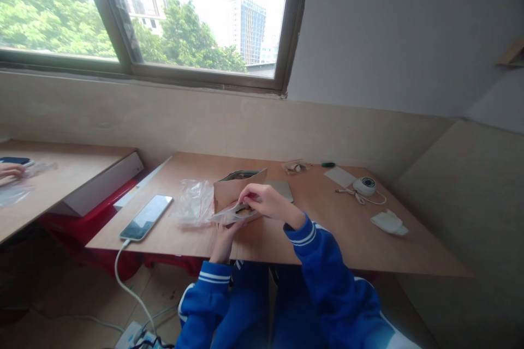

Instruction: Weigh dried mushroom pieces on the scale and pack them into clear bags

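Both hands meet over the near middle of a wooden table (360,240). My left hand (224,240) comes up from below the table edge and holds a small clear plastic bag (233,214) with something dark and orange inside. My right hand (264,199) pinches the top of the same bag from above. Just behind the hands stands an open brown cardboard box (235,185). A crumpled clear plastic bag (192,204) with red marks lies to the left of the box.
A phone (146,217) on a white cable lies at the table's left. At the right are a small round white device (365,186) with cord, a white paper (339,176) and a crumpled tissue (389,223). Another person's hand (11,170) rests on a neighbouring table at far left.
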The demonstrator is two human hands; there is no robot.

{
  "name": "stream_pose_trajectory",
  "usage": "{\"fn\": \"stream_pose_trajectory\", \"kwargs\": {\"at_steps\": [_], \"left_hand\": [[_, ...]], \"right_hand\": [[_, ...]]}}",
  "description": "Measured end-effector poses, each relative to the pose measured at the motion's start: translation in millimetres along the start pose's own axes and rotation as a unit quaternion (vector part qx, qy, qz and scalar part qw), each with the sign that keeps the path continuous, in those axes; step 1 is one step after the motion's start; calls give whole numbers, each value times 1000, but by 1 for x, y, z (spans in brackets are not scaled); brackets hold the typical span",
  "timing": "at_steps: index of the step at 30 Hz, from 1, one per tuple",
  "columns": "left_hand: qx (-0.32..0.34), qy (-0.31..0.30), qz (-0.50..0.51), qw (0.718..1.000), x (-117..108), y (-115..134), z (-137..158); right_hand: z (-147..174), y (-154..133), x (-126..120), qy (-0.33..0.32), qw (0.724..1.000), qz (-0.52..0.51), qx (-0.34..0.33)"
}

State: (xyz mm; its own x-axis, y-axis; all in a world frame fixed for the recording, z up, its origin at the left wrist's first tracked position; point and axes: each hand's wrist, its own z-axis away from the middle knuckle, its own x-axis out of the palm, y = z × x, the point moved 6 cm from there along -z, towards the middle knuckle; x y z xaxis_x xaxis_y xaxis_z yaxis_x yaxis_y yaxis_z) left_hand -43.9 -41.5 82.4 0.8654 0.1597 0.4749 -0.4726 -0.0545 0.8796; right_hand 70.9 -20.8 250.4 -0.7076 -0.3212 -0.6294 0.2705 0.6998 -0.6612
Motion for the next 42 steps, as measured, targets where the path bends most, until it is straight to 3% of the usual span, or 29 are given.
{"fn": "stream_pose_trajectory", "kwargs": {"at_steps": [7,14,20,29,36,42], "left_hand": [[-2,-11,8,1000,2,-4,-22],[7,-66,48,997,14,-17,-44],[-6,-53,5,999,-1,-55,-53],[15,-30,-26,999,-19,-80,-69],[6,-28,3,1000,-19,-81,-68],[-25,-25,54,998,-16,-78,-64]], "right_hand": [[-3,21,16,-35,993,109,12],[-12,43,33,-81,967,240,25],[-9,81,52,-84,955,259,116],[-3,110,75,-111,940,307,95],[-7,108,67,-85,978,174,83],[-3,97,31,-73,990,14,124]]}}
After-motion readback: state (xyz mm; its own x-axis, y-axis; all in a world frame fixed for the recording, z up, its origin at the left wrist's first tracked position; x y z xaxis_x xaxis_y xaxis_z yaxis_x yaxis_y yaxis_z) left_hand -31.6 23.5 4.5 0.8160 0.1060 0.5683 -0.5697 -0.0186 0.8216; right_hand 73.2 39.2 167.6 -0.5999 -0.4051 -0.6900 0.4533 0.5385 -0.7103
